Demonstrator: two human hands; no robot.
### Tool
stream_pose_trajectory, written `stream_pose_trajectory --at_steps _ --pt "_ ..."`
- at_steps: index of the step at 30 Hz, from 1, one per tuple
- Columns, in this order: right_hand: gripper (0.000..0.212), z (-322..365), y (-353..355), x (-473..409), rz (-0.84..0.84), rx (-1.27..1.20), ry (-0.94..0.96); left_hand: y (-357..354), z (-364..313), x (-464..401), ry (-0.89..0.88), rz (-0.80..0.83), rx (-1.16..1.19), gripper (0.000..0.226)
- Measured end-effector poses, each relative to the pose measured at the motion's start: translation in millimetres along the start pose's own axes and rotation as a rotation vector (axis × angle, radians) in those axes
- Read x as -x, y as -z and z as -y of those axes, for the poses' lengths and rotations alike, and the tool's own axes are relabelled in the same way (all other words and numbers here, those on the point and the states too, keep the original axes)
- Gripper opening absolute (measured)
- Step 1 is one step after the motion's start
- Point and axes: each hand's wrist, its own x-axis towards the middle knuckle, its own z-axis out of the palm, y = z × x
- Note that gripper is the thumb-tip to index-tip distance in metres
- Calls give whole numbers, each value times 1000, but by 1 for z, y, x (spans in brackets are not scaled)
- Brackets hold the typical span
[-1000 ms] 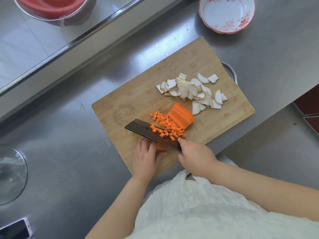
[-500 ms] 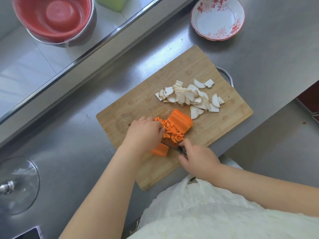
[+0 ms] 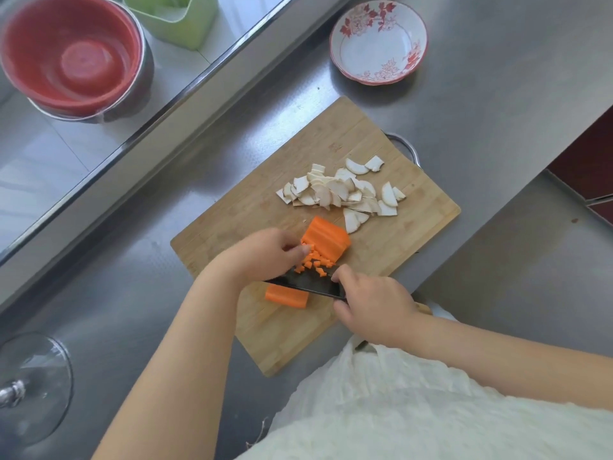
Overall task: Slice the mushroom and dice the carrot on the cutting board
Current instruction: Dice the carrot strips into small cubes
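A wooden cutting board [image 3: 232, 234] lies at an angle on the table. On its far right part sits a loose heap of pale mushroom slices [image 3: 341, 192], overlapping one another. Nearer the middle lies a large orange carrot chunk [image 3: 326, 237], its cut end towards a small scatter of diced carrot cubes [image 3: 315, 262], some resting on the dark knife blade [image 3: 308, 283]. A shorter carrot piece [image 3: 287, 296] lies flat just beside the blade's near side.
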Motion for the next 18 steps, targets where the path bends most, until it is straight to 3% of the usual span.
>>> stream_pose_trajectory --at_steps 2,6,10,11,14,15,18 --pt "35 -1 0 0 -10 6 0 -5 -4 0 -3 131 -92 32" --pt "35 1 1 2 -11 22 28 -18 -13 -26 -11 127 -149 25" --pt "35 4 1 2 -9 38 50 -14 -15 -26 -47 -203 -60 21" --pt "35 3 2 2 -12 43 43 -11 -16 -21 -59 -165 -21 24" --pt "35 1 0 1 -6 53 20 -11 -23 -4 -54 210 -45 28" --pt "34 0 0 2 -5 55 19 -14 -24 -4 -51 266 -69 28" --pt "36 2 -2 2 9 84 29 -26 -23 -21 -45 235 -129 26"
